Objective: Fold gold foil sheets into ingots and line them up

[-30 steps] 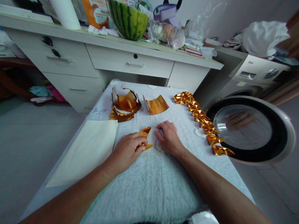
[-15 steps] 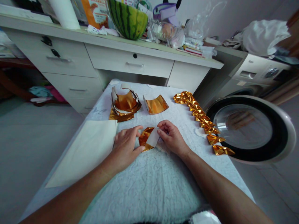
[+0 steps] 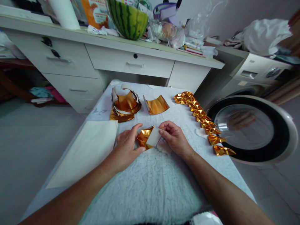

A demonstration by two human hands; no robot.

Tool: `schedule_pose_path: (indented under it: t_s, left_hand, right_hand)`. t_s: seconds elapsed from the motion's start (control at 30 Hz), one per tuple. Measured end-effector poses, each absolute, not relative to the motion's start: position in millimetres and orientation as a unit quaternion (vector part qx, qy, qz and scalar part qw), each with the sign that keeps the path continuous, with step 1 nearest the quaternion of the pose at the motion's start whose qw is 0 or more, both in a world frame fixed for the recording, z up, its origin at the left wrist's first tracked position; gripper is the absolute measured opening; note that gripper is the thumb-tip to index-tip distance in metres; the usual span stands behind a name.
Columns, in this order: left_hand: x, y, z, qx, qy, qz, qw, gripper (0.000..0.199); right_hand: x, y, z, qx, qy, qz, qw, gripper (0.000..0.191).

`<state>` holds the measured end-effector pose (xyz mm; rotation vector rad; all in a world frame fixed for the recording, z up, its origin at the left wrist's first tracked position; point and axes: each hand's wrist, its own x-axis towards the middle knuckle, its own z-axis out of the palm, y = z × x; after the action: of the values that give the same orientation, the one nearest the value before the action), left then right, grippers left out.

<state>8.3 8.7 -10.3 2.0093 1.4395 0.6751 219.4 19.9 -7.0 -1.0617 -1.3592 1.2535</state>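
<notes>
Between my hands is a partly folded piece of gold foil paper (image 3: 143,137), its white underside showing on the right. My right hand (image 3: 173,137) pinches the white corner between thumb and fingers. Around the gold left end curves my left hand (image 3: 126,143), thumb and index finger spread, the thumb tip by the lower edge. Behind them lies a single curled gold sheet (image 3: 158,105). A stack of curled gold sheets (image 3: 126,103) sits at the back left. Folded gold pieces (image 3: 202,118) form a row down the right side.
A cream paper sheet (image 3: 86,153) lies left on the cloth-covered table (image 3: 150,190). Beyond stands a white desk (image 3: 131,64) with half a watermelon (image 3: 127,20). The open washing machine door (image 3: 248,129) is beside the table's right edge.
The gold left part of the paper has bulged and creased, its left end shifting slightly left. My left hand's fingers have moved a little; my right hand keeps its pinch.
</notes>
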Motion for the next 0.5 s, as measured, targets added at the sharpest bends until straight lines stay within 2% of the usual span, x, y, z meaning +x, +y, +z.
schedule_pose_path:
  t_s: [0.2,0.37,0.5]
  left_hand:
    - [10.6,10.6,-4.6,0.659,0.470,0.356,0.466,0.057]
    - [8.8,15.7,-4.4,0.594,0.485,0.430,0.476,0.042]
    - [8.2,17.4,-3.7,0.589,0.478,0.429,0.489,0.025]
  right_hand:
    - [220.5,19.6,-6.7,-0.440,-0.549,0.518,0.486,0.027]
    - [221.2,16.2,-2.5,-0.434,-0.577,0.529,0.446,0.029]
    - [220.4,13.7,0.7,-0.445,-0.566,0.535,0.443,0.026]
